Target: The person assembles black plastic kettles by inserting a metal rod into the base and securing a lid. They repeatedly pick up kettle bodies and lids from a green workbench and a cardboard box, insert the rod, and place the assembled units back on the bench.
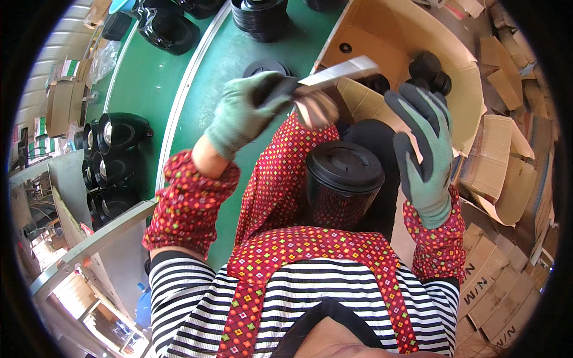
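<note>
My left hand (245,110), in a green glove with dark fingers, is closed on one end of a flat pale strip (340,71). The strip is smeared by motion, so its kind is unclear. Below it is a blurred brownish shape (316,109) that I cannot make out. My right hand (427,149), gloved the same way, is raised with its fingers apart and holds nothing. Between the hands, at my lap, a black round container with a black lid (345,167) stands upright. Neither hand touches it. Beyond my left hand, a black round disc (265,67) lies on the green table (209,89).
A stack of black round lids (259,21) stands at the table's far side. Glossy black housings (119,134) line the left. An open cardboard box (370,36) at the right holds several black round parts (425,67). Flattened cartons (495,280) lie further right.
</note>
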A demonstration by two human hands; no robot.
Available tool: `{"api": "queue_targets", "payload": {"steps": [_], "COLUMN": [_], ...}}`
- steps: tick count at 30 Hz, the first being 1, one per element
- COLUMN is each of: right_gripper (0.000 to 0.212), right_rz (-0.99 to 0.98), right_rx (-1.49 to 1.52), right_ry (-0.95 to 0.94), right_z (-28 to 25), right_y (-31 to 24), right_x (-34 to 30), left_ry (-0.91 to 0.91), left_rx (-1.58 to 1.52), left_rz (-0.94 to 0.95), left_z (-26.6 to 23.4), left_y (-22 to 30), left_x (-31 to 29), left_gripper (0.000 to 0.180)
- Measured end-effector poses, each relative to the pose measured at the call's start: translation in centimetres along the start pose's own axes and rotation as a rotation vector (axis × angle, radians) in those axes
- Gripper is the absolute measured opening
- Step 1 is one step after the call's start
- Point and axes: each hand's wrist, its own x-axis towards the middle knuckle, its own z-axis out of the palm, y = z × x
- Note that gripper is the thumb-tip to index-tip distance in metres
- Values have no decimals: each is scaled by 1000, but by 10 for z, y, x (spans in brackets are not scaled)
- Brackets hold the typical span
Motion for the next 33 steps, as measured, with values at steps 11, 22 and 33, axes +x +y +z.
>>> {"api": "queue_targets", "payload": {"steps": [11, 22, 33], "right_gripper": [38, 49, 28], "right_rz": [226, -152, -550], "right_rx": [745, 428, 516], "right_ry": [-166, -46, 59], "right_z": [51, 22, 79], "right_y": [8, -1, 28], "right_x": [-26, 25, 73], "left_ry": [292, 233, -130], "left_rx": [418, -436, -61], "left_rz": [-450, -759, -40], "left_z": [-12, -10, -35], "left_y": [-143, -59, 144], "left_x": [-218, -173, -38], "left_gripper": [25, 49, 93]}}
